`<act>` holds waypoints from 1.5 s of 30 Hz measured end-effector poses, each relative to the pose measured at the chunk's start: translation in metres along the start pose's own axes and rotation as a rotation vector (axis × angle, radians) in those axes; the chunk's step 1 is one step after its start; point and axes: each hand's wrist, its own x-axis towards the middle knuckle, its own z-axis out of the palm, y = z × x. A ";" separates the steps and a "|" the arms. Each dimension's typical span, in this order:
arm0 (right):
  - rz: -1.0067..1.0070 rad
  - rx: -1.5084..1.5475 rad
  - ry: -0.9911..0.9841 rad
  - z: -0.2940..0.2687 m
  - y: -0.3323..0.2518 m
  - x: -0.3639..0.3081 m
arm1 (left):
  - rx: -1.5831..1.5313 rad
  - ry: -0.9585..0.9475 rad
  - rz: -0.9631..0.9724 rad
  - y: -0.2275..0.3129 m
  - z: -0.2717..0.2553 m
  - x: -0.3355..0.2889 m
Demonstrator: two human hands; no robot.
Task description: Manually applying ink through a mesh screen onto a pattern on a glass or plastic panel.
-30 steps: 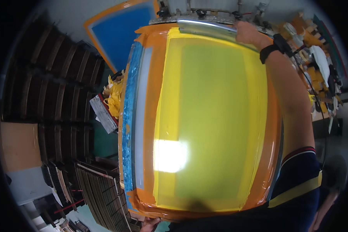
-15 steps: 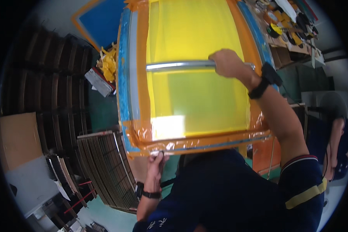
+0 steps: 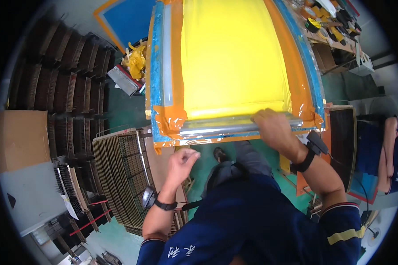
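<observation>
A large printing screen, its frame (image 3: pixel 156 84) blue and its inner border covered with orange tape (image 3: pixel 176 66), lies before me. Yellow ink (image 3: pixel 234 62) coats the mesh in the middle. Across the near end of the screen lies a long metal squeegee (image 3: pixel 221 127), resting over the orange tape. My right hand (image 3: pixel 276 132) is closed round its bar, right of the middle; the blade's underside is hidden. Just off the near left edge of the frame, my left hand (image 3: pixel 181 167) hovers with its fingers curled together, touching nothing that I can see.
Left of me stands a stack of wire-mesh drying racks (image 3: pixel 119 176); dark racks (image 3: pixel 75 88) line the floor beyond. Tape rolls and tools crowd a bench (image 3: pixel 336 39) at the far right. Another person's arm (image 3: pixel 390 145) shows at the right edge.
My right hand has drawn the squeegee toward me, from mid-screen to the near end, leaving solid yellow behind it. My left hand has let go of the frame's near edge.
</observation>
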 end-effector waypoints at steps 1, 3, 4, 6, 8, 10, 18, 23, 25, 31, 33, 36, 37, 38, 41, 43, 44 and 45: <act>0.009 0.000 -0.026 0.002 -0.003 -0.006 | 0.003 0.003 0.004 0.026 -0.009 -0.004; 0.001 -0.014 0.006 0.005 -0.001 -0.012 | 0.660 0.238 0.782 0.064 -0.024 0.007; -0.038 -0.002 0.046 0.002 0.001 -0.012 | 0.687 0.227 0.728 0.075 -0.022 0.015; -0.079 0.011 0.086 -0.011 0.018 -0.019 | 0.768 0.139 0.696 0.056 -0.026 0.044; 0.114 -0.284 -0.281 -0.029 0.051 -0.034 | 0.813 -0.010 0.614 0.043 -0.027 0.066; 0.155 -0.309 -0.308 -0.024 0.068 -0.042 | 0.825 -0.037 0.635 0.053 -0.019 0.074; 0.142 -0.439 -0.153 0.006 0.065 -0.051 | 1.032 -0.059 0.744 0.047 -0.012 0.101; 0.073 -0.466 0.073 0.006 0.102 -0.007 | 0.999 -0.015 0.829 0.064 -0.016 0.159; 0.170 -0.380 -0.081 0.000 0.118 0.018 | 0.985 -0.027 0.840 0.075 -0.016 0.187; 0.199 -0.324 -0.134 -0.008 0.178 0.104 | 1.025 -0.065 0.798 0.113 -0.040 0.271; 0.136 -0.347 -0.070 -0.011 0.201 0.129 | 1.015 -0.003 0.863 0.119 -0.044 0.303; 0.184 -0.367 -0.096 -0.005 0.228 0.173 | 1.032 -0.028 0.877 0.123 -0.050 0.361; 0.210 -0.390 -0.125 -0.016 0.237 0.187 | 1.040 0.003 0.887 0.134 -0.054 0.378; 0.239 -0.400 -0.136 -0.025 0.249 0.205 | 1.062 -0.016 0.847 0.145 -0.059 0.397; 0.272 -0.436 -0.175 -0.030 0.275 0.256 | 1.117 -0.030 0.794 0.162 -0.072 0.450; 0.274 -0.440 -0.149 -0.034 0.295 0.288 | 1.165 -0.042 0.763 0.170 -0.078 0.491; 0.279 -0.440 -0.129 -0.037 0.305 0.304 | 1.170 -0.040 0.757 0.175 -0.081 0.510; 0.279 -0.441 -0.126 -0.040 0.317 0.320 | 1.209 -0.052 0.761 0.184 -0.083 0.531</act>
